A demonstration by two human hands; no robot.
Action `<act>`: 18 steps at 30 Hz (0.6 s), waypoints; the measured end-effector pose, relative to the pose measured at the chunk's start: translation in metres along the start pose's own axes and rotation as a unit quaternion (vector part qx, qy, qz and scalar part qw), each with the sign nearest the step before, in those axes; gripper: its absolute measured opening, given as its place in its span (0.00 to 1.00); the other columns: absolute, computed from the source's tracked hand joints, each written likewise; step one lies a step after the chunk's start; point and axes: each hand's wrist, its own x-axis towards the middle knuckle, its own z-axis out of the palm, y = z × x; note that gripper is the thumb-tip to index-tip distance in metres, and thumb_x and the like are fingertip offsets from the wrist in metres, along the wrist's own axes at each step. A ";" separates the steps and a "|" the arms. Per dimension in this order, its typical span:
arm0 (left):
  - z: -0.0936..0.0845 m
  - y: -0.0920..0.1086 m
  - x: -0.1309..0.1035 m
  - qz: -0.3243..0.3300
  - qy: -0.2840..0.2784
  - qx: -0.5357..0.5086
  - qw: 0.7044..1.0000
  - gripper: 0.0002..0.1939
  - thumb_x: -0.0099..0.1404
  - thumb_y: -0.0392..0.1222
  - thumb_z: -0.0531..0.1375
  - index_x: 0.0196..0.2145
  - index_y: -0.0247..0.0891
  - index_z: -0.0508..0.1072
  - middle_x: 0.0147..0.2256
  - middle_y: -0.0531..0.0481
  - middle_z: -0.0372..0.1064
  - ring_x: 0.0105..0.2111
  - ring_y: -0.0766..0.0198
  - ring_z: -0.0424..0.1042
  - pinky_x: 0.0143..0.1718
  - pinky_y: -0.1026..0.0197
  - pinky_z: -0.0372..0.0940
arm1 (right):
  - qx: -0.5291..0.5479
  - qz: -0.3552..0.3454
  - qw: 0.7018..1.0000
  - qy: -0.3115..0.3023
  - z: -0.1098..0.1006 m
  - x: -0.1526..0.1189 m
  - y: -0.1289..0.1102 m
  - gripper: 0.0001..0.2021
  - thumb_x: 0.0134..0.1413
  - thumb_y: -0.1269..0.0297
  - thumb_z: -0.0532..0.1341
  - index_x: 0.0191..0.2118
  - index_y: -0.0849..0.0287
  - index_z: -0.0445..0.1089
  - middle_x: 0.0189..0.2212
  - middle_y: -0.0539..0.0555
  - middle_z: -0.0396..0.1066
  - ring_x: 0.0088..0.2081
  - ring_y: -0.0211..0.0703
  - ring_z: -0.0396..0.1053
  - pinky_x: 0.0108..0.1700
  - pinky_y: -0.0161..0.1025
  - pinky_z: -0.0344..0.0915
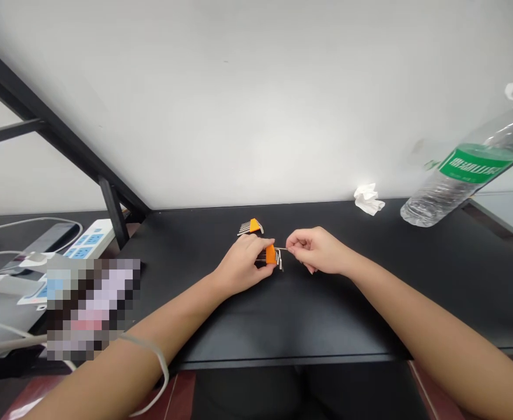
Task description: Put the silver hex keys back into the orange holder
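I have the orange key holder [271, 254] at the black tabletop [283, 335], gripped by the left hand [240, 263], fingers closed around it; just right of the holder, the right hand [318, 251] pinches a thin key [282, 249] extending from it; behind the holder lies a second key set [254, 225]; well right of the holder, crumpled tissue [368, 199], then a bottle [434, 197]; well left of it, a power strip [97, 233].

We see smooth orange plastic on the near holder [271, 254] and the far holder [255, 224], and shiny metal on the bent keys [280, 260]. We find the black tabletop [291, 332] smooth with a soft sheen, the wall [239, 116] smooth and matt, the bottle [434, 198] clear, glossy, ribbed plastic, the tissue [368, 199] crumpled paper, and the power strip [101, 227] smooth white plastic.
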 end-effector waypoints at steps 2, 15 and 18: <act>0.000 0.000 0.000 0.002 0.001 0.000 1.000 0.21 0.62 0.39 0.66 0.52 0.38 0.70 0.39 0.47 0.75 0.39 0.56 0.75 0.45 0.52 0.73 | 0.012 0.009 1.000 -0.002 0.000 0.000 0.000 0.04 0.58 0.65 0.58 0.35 0.56 0.69 0.20 0.43 0.65 0.18 0.33 0.66 0.21 0.31 0.61; 0.001 0.002 0.002 0.083 0.008 0.076 0.994 0.18 0.64 0.39 0.64 0.51 0.37 0.71 0.38 0.44 0.76 0.43 0.52 0.74 0.51 0.45 0.66 | 0.133 0.093 0.987 0.009 0.011 0.005 -0.002 0.06 0.57 0.62 0.64 0.32 0.57 0.70 0.19 0.45 0.67 0.14 0.31 0.60 0.14 0.28 0.54; 0.001 0.006 0.004 0.088 0.007 0.086 0.992 0.16 0.63 0.39 0.64 0.49 0.37 0.73 0.38 0.44 0.76 0.45 0.51 0.73 0.53 0.44 0.65 | 0.228 0.108 0.968 0.008 0.022 0.011 0.001 0.11 0.56 0.59 0.68 0.32 0.58 0.69 0.18 0.44 0.67 0.14 0.29 0.58 0.13 0.28 0.54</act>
